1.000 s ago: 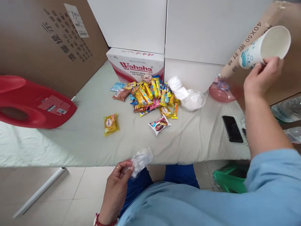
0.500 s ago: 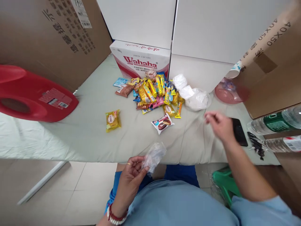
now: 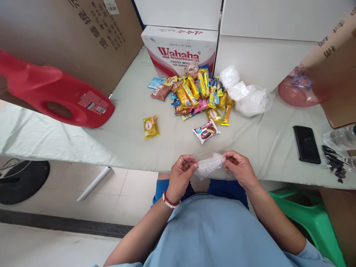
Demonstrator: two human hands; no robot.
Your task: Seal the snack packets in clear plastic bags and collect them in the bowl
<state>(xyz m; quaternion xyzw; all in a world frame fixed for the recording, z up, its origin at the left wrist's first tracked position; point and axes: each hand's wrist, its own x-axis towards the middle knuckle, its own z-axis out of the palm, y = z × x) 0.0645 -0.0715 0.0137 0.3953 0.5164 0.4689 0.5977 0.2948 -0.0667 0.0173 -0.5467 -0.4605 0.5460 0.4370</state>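
Observation:
My left hand (image 3: 180, 176) and my right hand (image 3: 239, 168) both pinch a small crumpled clear plastic bag (image 3: 210, 165), stretched between them at the table's near edge. Just beyond it lies a white chocolate-pie packet (image 3: 206, 131). A yellow snack packet (image 3: 150, 126) lies alone to the left. A heap of colourful snack packets (image 3: 196, 94) sits further back, in front of a red-and-white Wahaha box (image 3: 179, 50).
Clear plastic bags (image 3: 244, 94) lie right of the heap. A red plastic stool (image 3: 55, 98) rests on the table's left. A black phone (image 3: 306, 144), keys (image 3: 333, 163), a pink lid (image 3: 299, 92) and bottles are at the right. A green stool (image 3: 308, 218) stands below.
My right hand set the paper cup away at the far right, then came down and took hold of the plastic bag with the left hand. The view has tilted down.

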